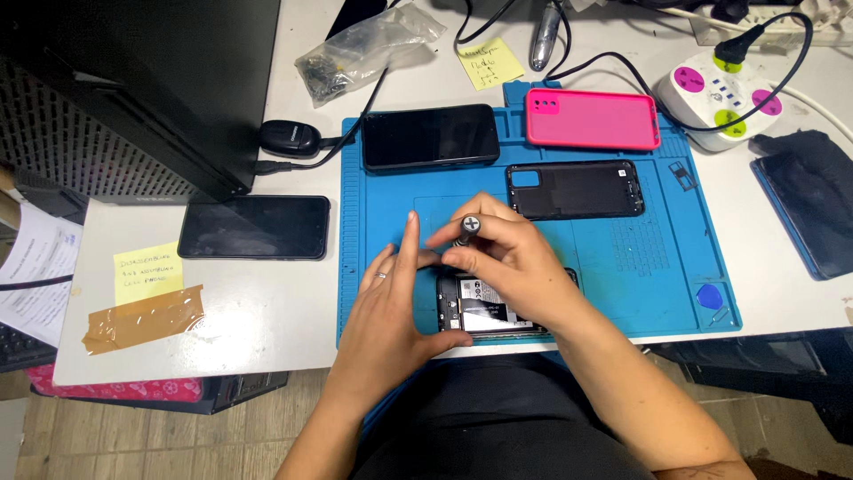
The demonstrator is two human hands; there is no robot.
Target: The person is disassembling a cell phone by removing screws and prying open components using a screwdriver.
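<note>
Now, screwdriver (466, 228) above opened phone (484, 307).

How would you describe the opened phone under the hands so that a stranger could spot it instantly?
Find the blue work mat in the middle of the white table. At its near edge, beneath both hands, lies the opened phone. Unlike the other phones around it, its back is off, showing its insides.
</note>
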